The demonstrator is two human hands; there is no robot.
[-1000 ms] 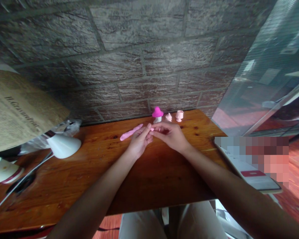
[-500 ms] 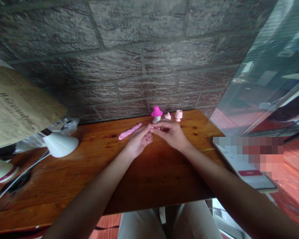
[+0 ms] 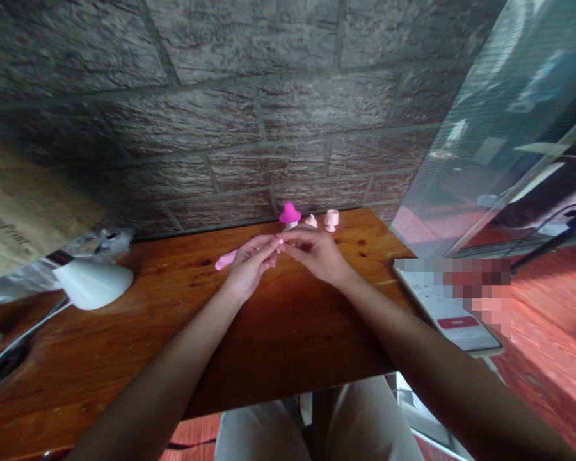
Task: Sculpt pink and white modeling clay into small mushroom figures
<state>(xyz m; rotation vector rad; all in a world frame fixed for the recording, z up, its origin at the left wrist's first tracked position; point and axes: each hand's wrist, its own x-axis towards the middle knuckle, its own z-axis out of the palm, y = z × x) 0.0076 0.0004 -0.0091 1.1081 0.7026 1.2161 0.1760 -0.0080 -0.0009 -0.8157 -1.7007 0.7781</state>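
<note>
My left hand (image 3: 249, 266) and my right hand (image 3: 312, 253) meet fingertip to fingertip above the far part of the wooden table (image 3: 269, 333). Their fingers are pinched together on a tiny bit of pink clay that I can barely see. A long pink clay roll (image 3: 225, 259) lies on the table just behind my left hand, which partly hides it. Along the wall stand a bright pink clay mushroom (image 3: 289, 215), a small pale pink clay lump (image 3: 311, 221) and a pale pink clay cup shape (image 3: 331, 219).
A white lamp base (image 3: 92, 283) with its cable sits at the left, with crumpled clear plastic (image 3: 98, 242) and brown paper (image 3: 24, 224) behind it. A phone (image 3: 446, 310) lies at the table's right edge. A brick wall runs along the back.
The view has shifted, so everything sits a little further left. My left hand now covers more of the pink roll. Both hands stay pinched together.
</note>
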